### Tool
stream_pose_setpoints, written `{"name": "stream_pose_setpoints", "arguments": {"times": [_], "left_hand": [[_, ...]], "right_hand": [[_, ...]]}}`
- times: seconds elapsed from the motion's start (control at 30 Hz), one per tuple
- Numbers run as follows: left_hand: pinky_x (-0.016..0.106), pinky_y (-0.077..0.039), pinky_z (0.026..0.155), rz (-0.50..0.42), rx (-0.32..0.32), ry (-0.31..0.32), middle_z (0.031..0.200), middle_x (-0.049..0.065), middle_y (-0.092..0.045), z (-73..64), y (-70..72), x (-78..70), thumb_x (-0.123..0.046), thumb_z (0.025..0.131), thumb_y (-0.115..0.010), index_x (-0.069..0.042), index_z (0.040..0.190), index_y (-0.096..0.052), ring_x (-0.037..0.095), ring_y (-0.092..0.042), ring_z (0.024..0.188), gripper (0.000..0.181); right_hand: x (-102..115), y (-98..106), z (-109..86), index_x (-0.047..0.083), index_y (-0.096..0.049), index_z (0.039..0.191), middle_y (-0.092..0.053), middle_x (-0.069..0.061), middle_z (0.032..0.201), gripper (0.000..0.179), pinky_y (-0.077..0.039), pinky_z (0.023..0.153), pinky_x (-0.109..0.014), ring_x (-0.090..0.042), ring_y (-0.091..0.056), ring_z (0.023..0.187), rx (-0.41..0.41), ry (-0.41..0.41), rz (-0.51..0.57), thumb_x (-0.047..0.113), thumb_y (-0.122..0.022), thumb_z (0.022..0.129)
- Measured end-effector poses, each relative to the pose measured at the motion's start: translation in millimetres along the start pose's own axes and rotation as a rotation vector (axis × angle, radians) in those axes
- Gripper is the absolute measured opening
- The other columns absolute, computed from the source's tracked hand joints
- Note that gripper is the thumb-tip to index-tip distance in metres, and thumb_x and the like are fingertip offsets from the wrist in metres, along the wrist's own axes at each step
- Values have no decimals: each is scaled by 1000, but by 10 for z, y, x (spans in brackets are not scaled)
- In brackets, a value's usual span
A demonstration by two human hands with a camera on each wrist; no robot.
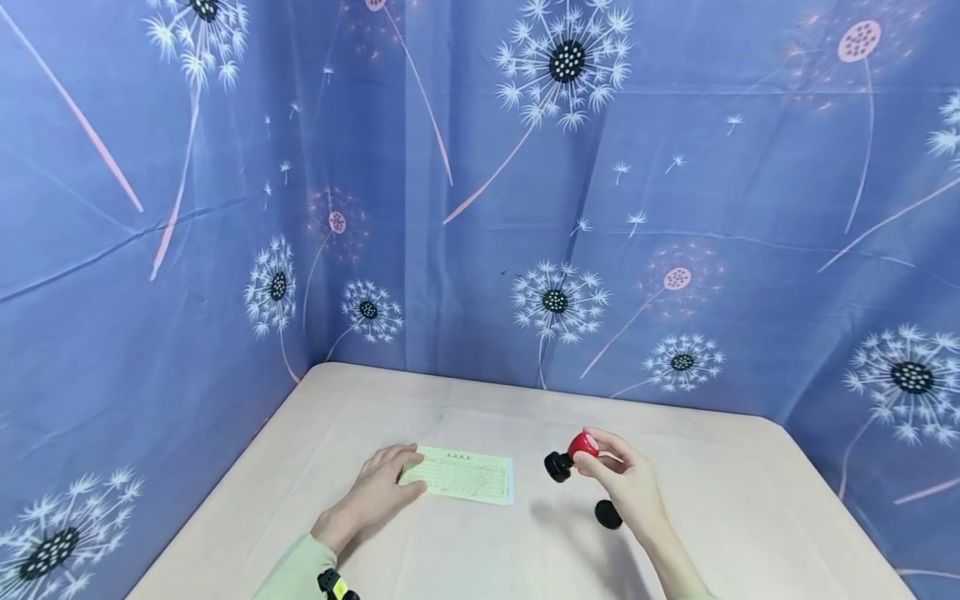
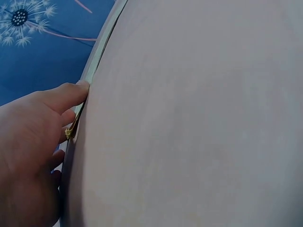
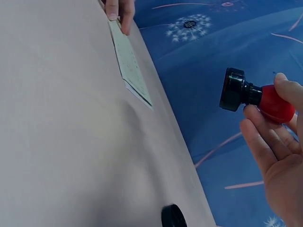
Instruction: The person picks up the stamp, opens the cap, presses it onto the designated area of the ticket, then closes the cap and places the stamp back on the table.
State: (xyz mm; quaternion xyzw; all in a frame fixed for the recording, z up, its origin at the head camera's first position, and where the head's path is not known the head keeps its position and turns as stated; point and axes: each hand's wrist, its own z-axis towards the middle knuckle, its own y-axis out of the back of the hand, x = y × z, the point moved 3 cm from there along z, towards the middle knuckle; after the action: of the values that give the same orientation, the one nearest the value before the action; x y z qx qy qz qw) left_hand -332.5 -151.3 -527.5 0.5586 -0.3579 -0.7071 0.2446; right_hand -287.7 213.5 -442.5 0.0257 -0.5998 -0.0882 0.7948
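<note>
My right hand (image 1: 628, 479) pinches the red rounded handle of a self-inking stamp (image 3: 276, 105) between thumb and fingers. The stamp is held above the table, tilted, its black round head (image 1: 557, 467) facing left. Beneath it on the table lies a black round cap (image 1: 608, 514), partly behind the right hand in the head view. My left hand (image 1: 378, 487) rests on the left end of a pale green printed receipt pad (image 1: 468, 477), thumb and forefinger spread on it. In the left wrist view the pad's edge (image 2: 94, 66) shows as a thin strip under the thumb.
The table (image 1: 450, 400) has a pale cloth-like top with rounded far corners. Blue curtains (image 1: 480, 275) with dandelion prints stand close behind it and along its left side. A black and yellow band (image 1: 337, 586) sits at the left sleeve.
</note>
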Motion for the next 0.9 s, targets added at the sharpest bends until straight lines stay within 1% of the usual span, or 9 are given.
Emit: {"name": "stream_pose_setpoints", "arguments": {"times": [0.17,0.27,0.37,0.47,0.53,0.63,0.77,0.9], "left_hand": [[51,-18,111,-20,5,27,143,-1,-40,13,-1,-14,-43,84,-64,-19,127,-56,25,-28,136,50],[50,-18,111,-19,-3,20,143,-1,-40,20,-3,-17,-42,84,-65,-19,127,-56,24,-29,136,49],[50,-17,111,-21,-9,7,143,-1,-40,27,-11,-14,-41,84,-65,-20,126,-56,24,-29,135,48],[50,-18,111,-20,-12,7,143,-2,-40,22,-23,-7,-41,84,-65,-20,126,-56,24,-29,135,47],[49,-18,110,-17,-15,7,142,-2,-40,17,-29,-3,-42,84,-64,-20,126,-56,24,-29,135,48],[49,-18,110,-14,-22,9,142,-2,-41,7,-30,-1,-43,84,-64,-19,128,-55,23,-30,135,51],[49,-19,111,-9,-35,11,142,-1,-41,-11,-9,-11,-42,84,-64,-17,130,-53,24,-30,135,53],[49,-19,111,-13,-30,12,142,0,-41,-16,5,-35,-42,84,-64,-16,130,-54,24,-30,135,53]], "right_hand": [[-9,-187,40,11,-62,118,-69,-11,93,43,-56,75,-29,-19,-69,79,37,-18,-26,19,-76,79],[32,-294,65,11,-63,117,-67,-13,93,42,-56,74,-28,-16,-69,78,59,-8,-35,17,-77,77],[118,-376,69,9,-64,115,-66,-16,94,41,-56,73,-28,-15,-68,76,80,2,-38,14,-77,77],[202,-440,53,8,-64,115,-65,-19,95,40,-56,72,-27,-16,-69,76,98,11,-50,11,-76,77],[220,-478,51,7,-64,115,-65,-20,96,40,-56,72,-27,-17,-69,76,104,17,-42,10,-76,77],[148,-535,85,5,-62,117,-64,-22,97,40,-57,71,-27,-18,-68,75,111,42,-23,9,-75,78],[-22,-618,169,9,-62,118,-64,-19,98,42,-57,71,-28,-23,-69,76,124,56,-14,14,-76,78],[41,-705,157,9,-63,118,-64,-18,97,41,-57,71,-27,-26,-69,78,135,17,-52,11,-75,78]]}}
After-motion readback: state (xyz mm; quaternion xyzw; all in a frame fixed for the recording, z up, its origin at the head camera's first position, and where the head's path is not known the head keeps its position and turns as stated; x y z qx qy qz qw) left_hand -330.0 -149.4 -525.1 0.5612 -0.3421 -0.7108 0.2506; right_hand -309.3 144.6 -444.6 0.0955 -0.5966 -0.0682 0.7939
